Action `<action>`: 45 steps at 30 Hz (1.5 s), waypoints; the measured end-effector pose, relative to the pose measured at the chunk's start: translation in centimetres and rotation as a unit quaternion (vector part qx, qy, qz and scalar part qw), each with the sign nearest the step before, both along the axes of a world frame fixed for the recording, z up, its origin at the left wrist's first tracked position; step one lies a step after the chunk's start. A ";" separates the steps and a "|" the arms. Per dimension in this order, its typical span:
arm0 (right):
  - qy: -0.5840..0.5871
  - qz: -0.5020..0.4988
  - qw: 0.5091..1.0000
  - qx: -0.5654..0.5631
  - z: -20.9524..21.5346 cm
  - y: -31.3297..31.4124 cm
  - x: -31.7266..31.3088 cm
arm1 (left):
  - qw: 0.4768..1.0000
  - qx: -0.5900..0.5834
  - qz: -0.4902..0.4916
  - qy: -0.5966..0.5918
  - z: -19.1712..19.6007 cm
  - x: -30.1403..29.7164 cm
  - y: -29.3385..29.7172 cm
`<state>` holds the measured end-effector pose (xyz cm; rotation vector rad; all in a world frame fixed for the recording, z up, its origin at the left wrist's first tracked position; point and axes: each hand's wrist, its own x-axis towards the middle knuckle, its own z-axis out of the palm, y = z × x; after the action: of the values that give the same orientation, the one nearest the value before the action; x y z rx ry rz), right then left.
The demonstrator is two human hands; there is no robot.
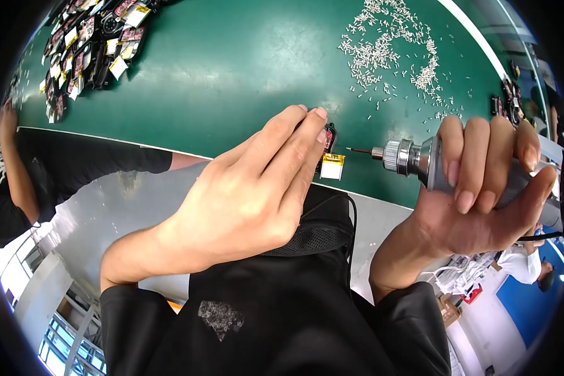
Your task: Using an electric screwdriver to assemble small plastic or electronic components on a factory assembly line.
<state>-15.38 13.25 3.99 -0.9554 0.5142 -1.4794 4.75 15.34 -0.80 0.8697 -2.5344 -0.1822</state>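
Note:
My left hand (257, 163) rests on a small black device (333, 133) near the table's front edge, its fingers close together and covering most of it. A bit of red circuit board shows past the fingertips. On the near side sticks out a flat silver battery pouch (332, 169) with yellow tape. The left thumb is hidden. My right hand (482, 182) is wrapped round a grey electric screwdriver (407, 156) with a silver collar. Its thin bit points left toward the device, a short gap apart from it. A small pale piece, perhaps a screw, shows at the bit's tip.
Many small silver screws (376, 56) lie scattered on the green table (244, 56) at the back right. A heap of black devices with batteries (94, 50) fills the far left. More dark parts (511, 103) sit at the right. Another person's arm (19, 169) is at the left edge.

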 end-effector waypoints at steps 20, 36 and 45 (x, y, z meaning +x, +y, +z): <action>0.038 0.046 0.998 0.026 -1.7 -2.0 0.4 | 0.998 -0.013 0.012 0.054 -1.1 0.0 0.0; 0.019 0.039 0.999 -0.029 -1.1 -2.2 3.6 | 0.999 0.014 -0.005 -0.044 2.1 0.7 -0.6; -0.085 -0.049 0.989 -0.110 -0.4 1.7 -1.9 | 0.986 -0.011 0.161 0.036 5.2 6.9 -4.4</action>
<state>-17.30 14.97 3.57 -0.9748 0.2795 -1.7152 11.67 10.94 4.38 1.2234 -2.2868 -0.0797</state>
